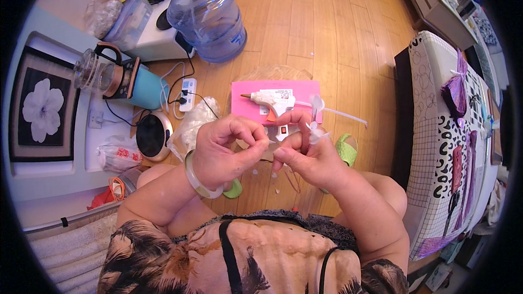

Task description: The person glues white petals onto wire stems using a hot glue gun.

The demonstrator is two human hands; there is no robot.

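Note:
My left hand point(231, 143), with a pale bangle point(196, 179) on its wrist, pinches a small white petal-like piece point(271, 142) between thumb and forefinger. Close beside it, my right hand point(310, 155) has its fingers curled around a sprig with translucent white petals point(318, 134), which stick up past the knuckles. Its thumb and fingertips almost meet those of my left hand; what lies between them is too small to make out. Beyond both hands a white hot glue gun point(271, 100) rests on a pink box point(245, 110), nozzle to the left, with a glue stick point(345, 117) extending from its rear.
At the left are a power strip point(188, 94), a clear plastic bag point(196, 120), a round dark-topped device point(153, 135) and a turquoise appliance point(149, 85). A large water bottle point(206, 20) stands farther back. A cloth-covered table point(425, 139) holds scissors point(452, 206). White scraps point(274, 175) dot the floor.

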